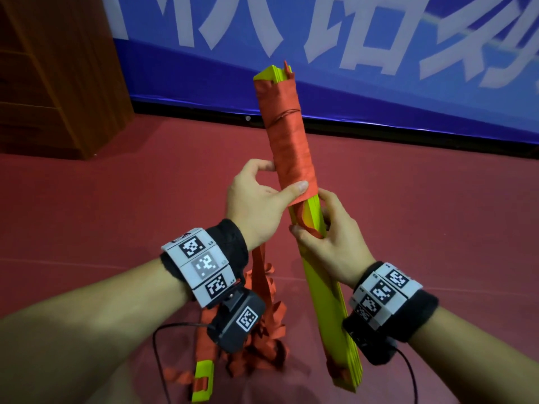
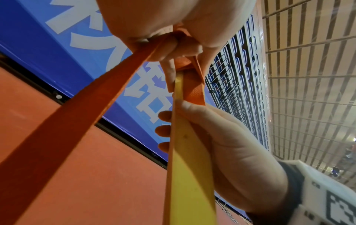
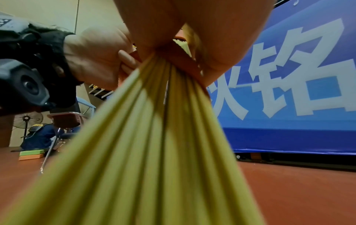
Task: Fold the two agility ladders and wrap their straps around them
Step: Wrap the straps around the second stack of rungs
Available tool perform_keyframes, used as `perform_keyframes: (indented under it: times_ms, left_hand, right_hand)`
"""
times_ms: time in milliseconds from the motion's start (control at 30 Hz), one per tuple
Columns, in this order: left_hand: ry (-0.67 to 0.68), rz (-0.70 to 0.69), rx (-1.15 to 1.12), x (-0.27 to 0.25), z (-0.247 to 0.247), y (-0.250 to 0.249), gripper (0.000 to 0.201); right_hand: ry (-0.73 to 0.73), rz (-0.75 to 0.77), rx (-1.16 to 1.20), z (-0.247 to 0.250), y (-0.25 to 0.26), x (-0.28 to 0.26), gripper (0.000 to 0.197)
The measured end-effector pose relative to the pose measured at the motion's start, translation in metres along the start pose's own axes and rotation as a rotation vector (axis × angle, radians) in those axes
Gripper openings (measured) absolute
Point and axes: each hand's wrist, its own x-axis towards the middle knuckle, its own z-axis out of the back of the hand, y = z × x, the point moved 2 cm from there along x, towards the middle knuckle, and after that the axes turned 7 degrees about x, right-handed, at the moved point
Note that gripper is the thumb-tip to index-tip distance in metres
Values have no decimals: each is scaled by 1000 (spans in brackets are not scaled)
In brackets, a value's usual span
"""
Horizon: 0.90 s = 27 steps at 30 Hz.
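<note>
I hold a bundle of yellow-green ladder rungs point(image 1: 323, 290) tilted upright, its upper half wound in orange strap point(image 1: 288, 141). My left hand point(image 1: 277, 188) grips the lower edge of the wrapped part, thumb across the front. Just below, my right hand point(image 1: 323, 225) holds the bare rungs and pinches a loop of strap against them. In the left wrist view a strap point(image 2: 77, 114) runs taut down from the left hand point(image 2: 163, 22), beside the rungs point(image 2: 185, 167) and right hand point(image 2: 227, 144). The second ladder point(image 1: 262, 330) lies on the floor under my left wrist, its straps loose, one rung end point(image 1: 201, 380) showing.
A wooden cabinet point(image 1: 58, 68) stands at the back left and a blue banner point(image 1: 364, 68) runs along the far side of the red floor point(image 1: 116, 199). The right wrist view shows a chair point(image 3: 65, 120), a fan point(image 3: 27, 120) and flat blocks point(image 3: 31, 154) off to the side.
</note>
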Motion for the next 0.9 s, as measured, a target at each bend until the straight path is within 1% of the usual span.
perform_keyframes:
  times_ms: [100,167,267,367,433,600,733,833,900]
  left_hand:
    - [-45,28,15,-2,1,0,46]
    - [-59,33,26,-4,0,-2,47]
    - [-65,33,44,-7,0,-3,49]
    - [-69,36,74,-6,0,-2,49]
    - [-57,53,86,-5,0,0,49]
    - [-45,52,66,-5,2,-7,49]
    - [-28,22,68,-7,5,-11,50]
    - [9,28,63,-9,5,-9,46]
    - [32,16,63,-9,5,-9,43]
  right_hand:
    - [12,-39,-8,-5,1,-3,92]
    - [13,-36,-85,-8,5,-5,104]
    - [8,-35,-188,-13,5,-4,109]
    - [-35,-34,-329,-10,7,-4,115]
    - [-67,-29,-432,-7,13,-5,112]
    - [-127,8,-529,2,23,-3,94]
    - [-142,17,-585,8,25,-1,91]
    - [-122,1,-600,9,22,-2,91]
    - [-126,5,-599,10,20,-2,88]
